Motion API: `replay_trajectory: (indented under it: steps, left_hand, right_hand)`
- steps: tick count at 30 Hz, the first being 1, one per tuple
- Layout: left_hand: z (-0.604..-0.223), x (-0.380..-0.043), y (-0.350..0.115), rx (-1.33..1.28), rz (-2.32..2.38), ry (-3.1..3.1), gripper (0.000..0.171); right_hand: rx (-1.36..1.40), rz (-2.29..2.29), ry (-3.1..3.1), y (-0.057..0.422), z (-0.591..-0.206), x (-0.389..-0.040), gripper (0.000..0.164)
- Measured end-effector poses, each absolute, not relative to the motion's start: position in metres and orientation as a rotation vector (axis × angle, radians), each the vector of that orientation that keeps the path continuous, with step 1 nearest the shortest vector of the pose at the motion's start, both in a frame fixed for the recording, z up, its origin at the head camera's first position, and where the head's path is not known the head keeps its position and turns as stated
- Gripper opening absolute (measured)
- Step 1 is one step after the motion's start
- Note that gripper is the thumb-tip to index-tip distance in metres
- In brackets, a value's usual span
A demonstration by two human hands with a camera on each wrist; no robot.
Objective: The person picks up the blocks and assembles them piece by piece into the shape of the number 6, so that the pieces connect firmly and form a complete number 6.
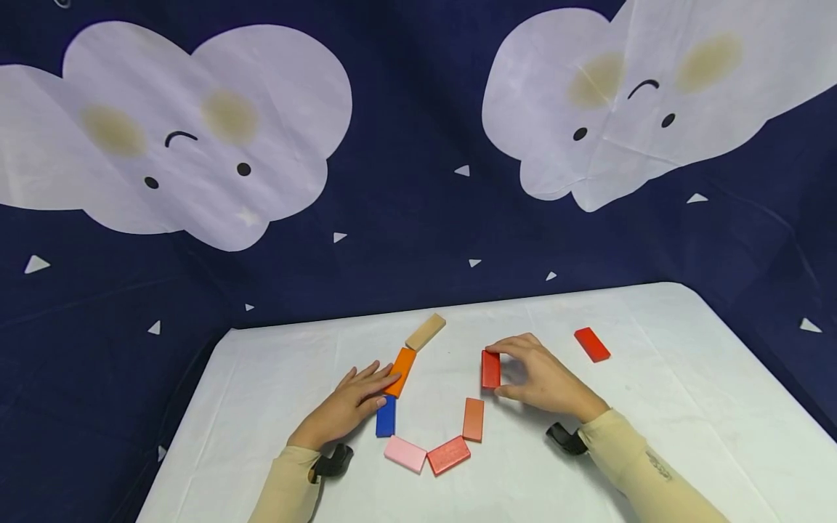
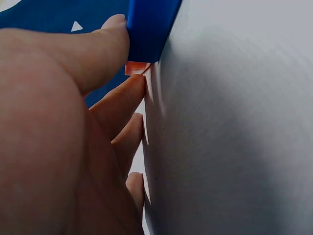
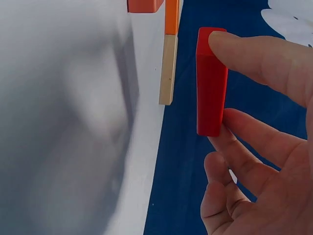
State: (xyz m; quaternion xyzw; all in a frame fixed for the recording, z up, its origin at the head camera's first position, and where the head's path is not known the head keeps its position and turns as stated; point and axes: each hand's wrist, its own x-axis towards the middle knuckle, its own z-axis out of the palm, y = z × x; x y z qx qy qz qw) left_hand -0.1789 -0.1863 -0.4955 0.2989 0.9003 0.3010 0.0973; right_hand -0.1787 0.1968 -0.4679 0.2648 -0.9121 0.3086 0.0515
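Observation:
My right hand (image 1: pixel 548 376) pinches a red block (image 1: pixel 490 370) by its two ends, thumb at the near end and fingers at the far one. The right wrist view shows this red block (image 3: pixel 211 83) raised off the white cloth. On the left, my left hand (image 1: pixel 345 408) lies with fingers spread and fairly straight. Its index finger touches the orange block (image 1: pixel 401 372), and the thumb rests against the blue block (image 1: pixel 386 417). Beyond the orange one, end to end, lies a plain wooden block (image 1: pixel 426 333). A salmon block (image 1: pixel 474 419) lies just below the held one.
A pink block (image 1: pixel 405 454) and another red block (image 1: pixel 448 456) link the curve of blocks at its near side. One more red block (image 1: pixel 591 344) lies apart at the right. The white table (image 1: pixel 275 370) ends at a dark blue cloud-patterned cloth (image 1: pixel 405 181).

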Motion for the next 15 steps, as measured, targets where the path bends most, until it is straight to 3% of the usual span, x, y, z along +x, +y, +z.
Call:
replay_trajectory:
  steps: [15]
  left_hand:
    - [-0.497,-0.179,-0.187,0.890,0.897,2.672,0.046]
  right_hand:
    - [0.949,0.993,-2.824,0.177,-0.469,-0.192,0.060]
